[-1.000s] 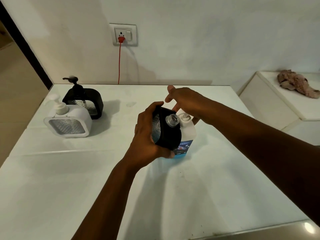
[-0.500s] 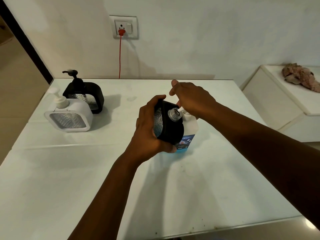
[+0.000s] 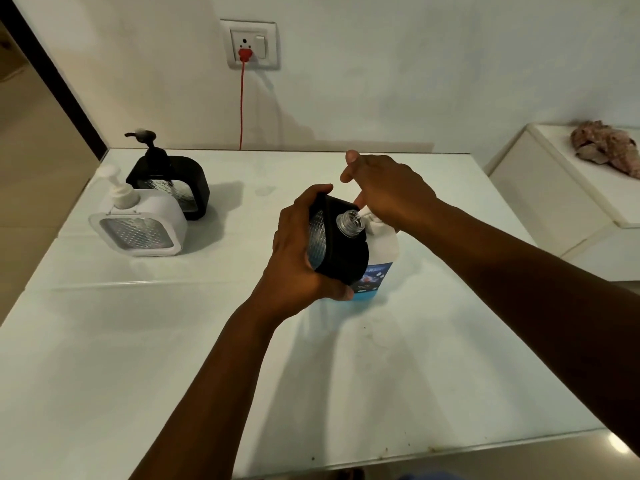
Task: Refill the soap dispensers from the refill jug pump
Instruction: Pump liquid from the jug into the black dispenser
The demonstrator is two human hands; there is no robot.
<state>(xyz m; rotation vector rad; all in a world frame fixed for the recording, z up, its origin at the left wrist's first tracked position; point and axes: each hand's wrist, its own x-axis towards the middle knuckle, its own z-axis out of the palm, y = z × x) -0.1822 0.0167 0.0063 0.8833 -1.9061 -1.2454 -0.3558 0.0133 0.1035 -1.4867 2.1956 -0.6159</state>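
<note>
- Holding the open black square soap dispenser with the dimpled clear window looks easy enough: it reads as stiff plastic and, if near empty, light — though soap residue could make the smooth sides slick, so gripping around the flat body, as now, seems the safest hold.
- Its pump is off, leaving a clear threaded neck bare; the body is tilted so that neck meets the white spout of the refill jug.
- The left hand has its fingers and thumb clamped around the dispenser, held above the table just in front of the jug.
- The white refill jug with a blue label stands on the table, probably heavy and steady; the right hand rests on its pump top, fingers fairly straight, forefinger lifted.
- Well apart to the left stand a white square dispenser and another black one, pumps fitted, on the glossy white table.
- A red cord hangs from the wall socket.
</note>
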